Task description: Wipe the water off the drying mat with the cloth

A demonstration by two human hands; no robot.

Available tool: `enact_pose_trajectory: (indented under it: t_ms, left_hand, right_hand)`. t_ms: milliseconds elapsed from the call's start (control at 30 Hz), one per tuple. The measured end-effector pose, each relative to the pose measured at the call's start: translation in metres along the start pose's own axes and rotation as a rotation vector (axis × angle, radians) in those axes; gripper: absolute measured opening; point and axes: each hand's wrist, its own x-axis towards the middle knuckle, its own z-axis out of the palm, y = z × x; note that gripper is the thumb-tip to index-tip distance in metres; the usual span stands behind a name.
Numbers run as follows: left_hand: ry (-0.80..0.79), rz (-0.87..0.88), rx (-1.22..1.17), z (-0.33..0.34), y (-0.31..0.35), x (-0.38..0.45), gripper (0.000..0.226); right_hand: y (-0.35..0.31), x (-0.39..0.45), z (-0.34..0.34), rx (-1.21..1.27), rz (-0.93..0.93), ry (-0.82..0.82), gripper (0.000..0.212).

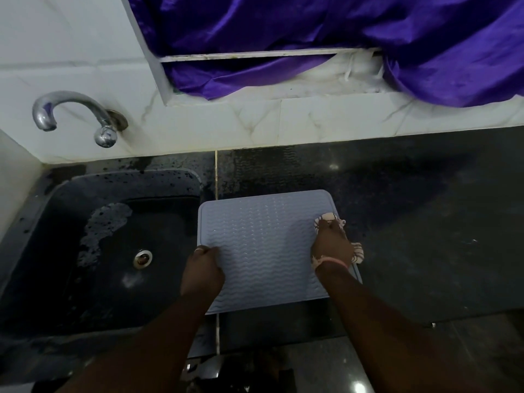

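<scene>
A dark stone bench [411, 222] runs under a white tiled wall [255, 123], with purple fabric [340, 38] draped over the window ledge above; a dark sink [56, 265], its floor patched with water round the drain [142, 258], sits at the left beneath a chrome tap [71, 114]; between sink and open bench lies the pale blue ribbed drying mat [263, 245], its left edge just beside the sink rim and its near edge close to the bench front. The wiping appears to be under way: the right hand [331, 245] presses a bunched, striped cloth [357, 252] onto the mat's right edge, its grip closed over the cloth, folds showing beyond the fingers and beside the wrist; the left hand [202, 268] pinches the mat's left edge, its grip curled on the rim, seemingly steadying it. No droplets can be made out on the ribs. The next move likely calls for drawing the cloth leftward across the ribs while the left hand holds the mat from sliding; open bench lies to the right and behind, while the sink drop at the left and the bench front leave little margin there.
</scene>
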Motion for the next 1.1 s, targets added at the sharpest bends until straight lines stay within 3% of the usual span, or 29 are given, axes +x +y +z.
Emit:
enact_pose_trajectory:
  t_ms: [100, 233, 367, 433, 500, 633, 733, 833, 933, 1100]
  left_hand:
    - [-0.045, -0.009, -0.036, -0.005, -0.007, 0.001, 0.051]
    - [-0.059, -0.001, -0.141, -0.009, -0.017, 0.008, 0.04]
    - [0.001, -0.195, -0.526, -0.014, -0.036, 0.012, 0.025]
    - [0.044, -0.254, -0.667, -0.025, -0.044, 0.009, 0.028]
    - [0.023, -0.261, -0.744, -0.032, -0.045, 0.003, 0.031]
    - [-0.069, -0.117, -0.647, -0.024, -0.045, -0.009, 0.038]
    - [-0.158, -0.055, -0.471, -0.015, -0.042, -0.022, 0.045]
    - [-0.2, -0.031, -0.407, -0.01, -0.043, -0.03, 0.054]
    - [-0.184, -0.027, -0.386, -0.013, -0.042, -0.033, 0.057]
    - [-0.191, -0.081, -0.391, -0.019, -0.043, -0.032, 0.043]
  right_hand:
    - [-0.04, -0.035, 0.003, -0.083, -0.022, -0.055, 0.049]
    - [-0.134, -0.1, -0.002, -0.003, -0.284, -0.135, 0.041]
    - [-0.185, -0.128, -0.011, 0.484, -0.449, -0.331, 0.027]
    - [-0.176, -0.125, -0.014, 0.809, -0.333, -0.399, 0.025]
    - [-0.149, -0.115, -0.016, 0.918, -0.229, -0.272, 0.022]
    - [-0.069, -0.095, -0.047, 0.55, 0.101, 0.071, 0.023]
    - [-0.007, -0.083, -0.043, 0.403, 0.279, 0.045, 0.026]
    - [-0.004, -0.087, -0.022, 0.29, 0.211, -0.064, 0.028]
    - [-0.047, -0.111, -0.017, 0.106, 0.157, -0.006, 0.026]
    - [-0.127, -0.153, -0.005, 0.197, -0.129, -0.095, 0.028]
